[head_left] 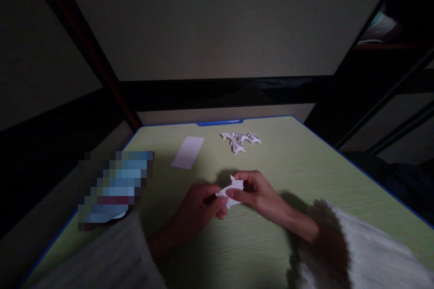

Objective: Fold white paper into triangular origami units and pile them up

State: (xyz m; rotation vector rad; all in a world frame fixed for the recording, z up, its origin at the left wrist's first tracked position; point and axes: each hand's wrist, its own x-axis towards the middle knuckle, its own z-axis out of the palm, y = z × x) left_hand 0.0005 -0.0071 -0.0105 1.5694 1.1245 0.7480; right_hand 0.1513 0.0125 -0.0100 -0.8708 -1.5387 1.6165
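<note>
A small piece of folded white paper (237, 185) with pointed corners is held just above the table between my two hands. My left hand (200, 205) pinches its left end between thumb and fingers. On the other side, my right hand (259, 194) grips the paper with the thumb lying across its top face. Fingers hide parts of the folds. Beyond the hands, several finished-looking folded paper figures (237, 146) with pointed legs sit in a close group. A flat white paper sheet (188, 152) lies to their left.
The light green table (298, 162) has a blue rim and a blue strip (220, 123) at its far edge. At the left stands or lies a blurred, pixelated bluish object (118, 189). Panelled doors (220, 22) rise behind the table.
</note>
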